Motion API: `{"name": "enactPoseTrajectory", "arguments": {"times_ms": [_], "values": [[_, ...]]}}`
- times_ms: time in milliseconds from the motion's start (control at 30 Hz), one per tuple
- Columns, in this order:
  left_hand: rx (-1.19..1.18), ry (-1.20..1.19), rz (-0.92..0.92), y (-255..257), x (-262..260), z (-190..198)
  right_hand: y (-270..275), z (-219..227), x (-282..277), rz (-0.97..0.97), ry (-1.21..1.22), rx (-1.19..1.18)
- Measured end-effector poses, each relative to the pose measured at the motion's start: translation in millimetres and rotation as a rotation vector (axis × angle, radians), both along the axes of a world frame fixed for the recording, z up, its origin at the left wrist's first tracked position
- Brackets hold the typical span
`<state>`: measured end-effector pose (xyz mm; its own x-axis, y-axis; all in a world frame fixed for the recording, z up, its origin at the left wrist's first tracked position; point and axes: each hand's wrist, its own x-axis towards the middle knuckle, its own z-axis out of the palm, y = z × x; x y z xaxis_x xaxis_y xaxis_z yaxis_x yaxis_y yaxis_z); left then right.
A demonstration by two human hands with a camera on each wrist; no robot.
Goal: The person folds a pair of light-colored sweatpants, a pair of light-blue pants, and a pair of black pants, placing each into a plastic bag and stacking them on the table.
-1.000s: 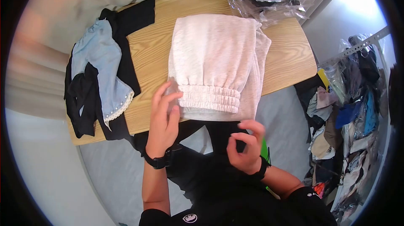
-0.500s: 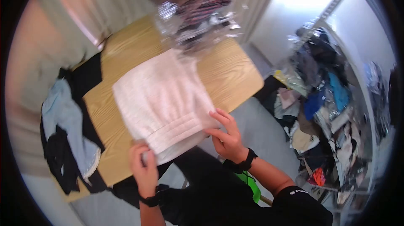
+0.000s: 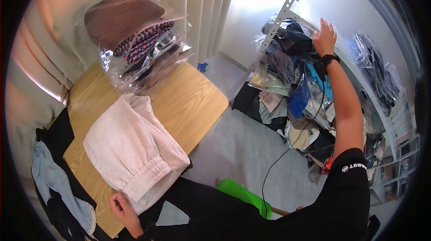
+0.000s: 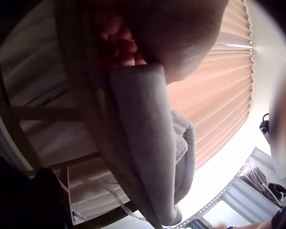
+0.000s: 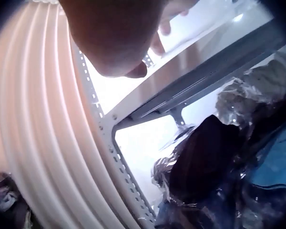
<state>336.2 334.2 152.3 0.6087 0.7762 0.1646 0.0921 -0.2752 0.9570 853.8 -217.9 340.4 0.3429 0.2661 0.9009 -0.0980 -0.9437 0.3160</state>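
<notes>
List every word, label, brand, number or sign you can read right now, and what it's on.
"MUT": end of the white lettering on the black right sleeve, beside a round white logo; any letters before it are unclear.
Dark mark on the cream cloth in the pile: too small to read.
Nothing else is readable in any view.

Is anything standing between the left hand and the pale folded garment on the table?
Nothing visible is. The left hand is right at the near edge of the pale folded garment; whether they touch is hard to tell. The light blue garment lies farther left, out of the way.
</notes>
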Motion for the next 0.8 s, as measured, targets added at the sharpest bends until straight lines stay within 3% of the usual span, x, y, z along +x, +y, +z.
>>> {"name": "enactPoseTrajectory", "arguments": {"times_ms": [33,100,233,500,600,700,733,800], "values": [[0.0,-0.001,-0.007,0.2,0.0,-0.8,-15.1,-3.1,5.1,-0.007,-0.001,0.0],[0.026,-0.021,-0.014,1.6,-1.1,-2.8,-30.0,-4.7,7.6,-0.222,0.298,0.215],[-0.025,-0.027,-0.005,0.2,-0.8,-2.8,-40.1,1.5,-5.5,-0.182,0.311,0.173],[0.013,0.02,-0.005,1.1,-4.9,-1.9,-33.4,23.5,-41.6,0.062,-0.207,0.334],[-0.04,0.044,0.047,-4.6,-6.8,8.7,-22.7,22.9,-83.2,0.242,-0.283,0.284],[0.043,-0.211,-0.069,-5.0,-3.1,2.7,35.5,8.0,-156.3,0.386,-0.19,0.196],[0.07,-0.155,-0.072,-6.6,-4.9,10.6,68.2,-0.9,-187.3,0.439,-0.133,0.222],[0.089,-0.116,-0.058,-8.6,1.4,17.5,109.1,-30.3,-240.4,0.49,0.05,-0.03]]}}
